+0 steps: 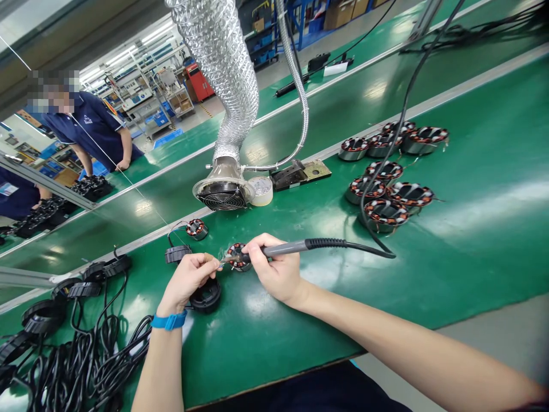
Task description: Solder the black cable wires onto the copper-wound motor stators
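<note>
Wires point(221, 266) are pinched in the left hand point(192, 280); the right hand point(277, 269) grips the soldering iron point(288, 248). Keep contact steady, brief.

A fat, crinkly silver hose point(225, 74), tipped with a round black fan point(223, 197), is hung over the green surface point(274, 337). Farther back, a red cabinet point(199, 83), brown cardboard boxes point(339, 15) and a person point(125, 146) in a dark blue shirt point(96, 123) are seen.
</note>
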Demonstrator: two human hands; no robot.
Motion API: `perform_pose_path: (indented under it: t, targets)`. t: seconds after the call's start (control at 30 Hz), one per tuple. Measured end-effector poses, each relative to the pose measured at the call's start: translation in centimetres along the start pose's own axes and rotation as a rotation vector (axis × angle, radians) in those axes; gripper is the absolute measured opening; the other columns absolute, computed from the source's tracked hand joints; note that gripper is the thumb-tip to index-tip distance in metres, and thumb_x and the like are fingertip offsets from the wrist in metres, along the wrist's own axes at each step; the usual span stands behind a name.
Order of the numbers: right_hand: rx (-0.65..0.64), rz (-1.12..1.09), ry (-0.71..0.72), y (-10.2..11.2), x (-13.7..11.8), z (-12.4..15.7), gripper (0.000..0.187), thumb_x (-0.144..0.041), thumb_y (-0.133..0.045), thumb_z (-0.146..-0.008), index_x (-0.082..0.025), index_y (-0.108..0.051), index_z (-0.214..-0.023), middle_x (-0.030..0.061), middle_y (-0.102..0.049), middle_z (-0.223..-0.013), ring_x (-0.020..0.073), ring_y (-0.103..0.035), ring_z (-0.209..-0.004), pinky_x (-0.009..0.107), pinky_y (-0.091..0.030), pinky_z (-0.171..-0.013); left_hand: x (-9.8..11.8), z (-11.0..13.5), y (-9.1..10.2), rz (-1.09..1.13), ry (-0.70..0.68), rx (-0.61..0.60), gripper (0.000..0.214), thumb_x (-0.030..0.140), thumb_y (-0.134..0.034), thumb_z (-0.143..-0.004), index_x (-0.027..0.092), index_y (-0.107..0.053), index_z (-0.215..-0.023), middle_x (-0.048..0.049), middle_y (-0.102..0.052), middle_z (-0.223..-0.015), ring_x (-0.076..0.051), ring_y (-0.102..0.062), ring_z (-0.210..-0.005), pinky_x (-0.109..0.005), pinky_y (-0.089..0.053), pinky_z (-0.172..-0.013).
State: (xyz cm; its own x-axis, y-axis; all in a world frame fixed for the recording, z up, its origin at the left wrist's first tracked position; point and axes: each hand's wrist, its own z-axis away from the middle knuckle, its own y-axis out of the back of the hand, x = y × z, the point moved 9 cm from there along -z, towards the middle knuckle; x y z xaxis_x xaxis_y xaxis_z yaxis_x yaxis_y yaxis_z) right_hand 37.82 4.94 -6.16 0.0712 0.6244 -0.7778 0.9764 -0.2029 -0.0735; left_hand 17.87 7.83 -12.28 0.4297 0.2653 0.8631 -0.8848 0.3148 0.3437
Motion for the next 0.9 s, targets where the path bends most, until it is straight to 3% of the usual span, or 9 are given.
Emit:
perform_pose_path:
  t: [0.53, 0.67, 0.77, 0.9]
  targets:
    - [-0.025, 0.008, -0.012, -0.2, 0.3, 0.0, 0.019, -0.022, -0.051, -0.092, -0.020, -0.062, -0.077, 0.0000, -0.066, -0.064, 0.0149, -0.065, -0.060, 0.026, -0.053, -0.057, 0.0, 0.0, 0.0, -0.002, 0.002, 0.003, 0.034, 0.046, -0.070, -0.073, 0.012, -0.066, -0.073, 0.0023, -0.054, -0.056, -0.004, -0.030, -0.042, -0.021, -0.017, -0.042]
    - [-0.115, 0.080, 0.001, -1.1, 0.1, 0.0, 0.020, -0.023, -0.050, -0.096, -0.020, -0.065, -0.083, 0.0019, -0.071, -0.078, 0.0148, -0.067, -0.070, 0.026, -0.055, -0.066, 0.2, 0.1, 0.0, -0.007, -0.004, 0.010, 0.035, 0.047, -0.070, -0.073, 0.012, -0.066, -0.073, 0.0020, -0.054, -0.056, -0.005, -0.031, -0.042, -0.021, -0.017, -0.042]
    - [-0.223, 0.122, 0.022, -2.3, 0.1, 0.2, 0.017, -0.024, -0.051, -0.097, -0.021, -0.068, -0.099, 0.0038, -0.070, -0.089, 0.0146, -0.066, -0.075, 0.027, -0.055, -0.072, 0.4, 0.2, -0.1, -0.006, -0.015, 0.014, 0.035, 0.047, -0.069, -0.074, 0.012, -0.065, -0.072, 0.0019, -0.054, -0.056, -0.005, -0.031, -0.042, -0.021, -0.018, -0.042]
    - [-0.362, 0.174, 0.082, -4.0, 0.9, 1.0, 0.027, -0.019, -0.048, -0.097, -0.023, -0.063, -0.119, 0.0069, -0.061, -0.100, 0.0157, -0.064, -0.084, 0.028, -0.054, -0.075, 0.6, 0.2, -0.3, -0.023, -0.040, 0.008, 0.033, 0.046, -0.068, -0.076, 0.012, -0.065, -0.072, 0.0016, -0.055, -0.057, -0.006, -0.033, -0.044, -0.021, -0.020, -0.043]
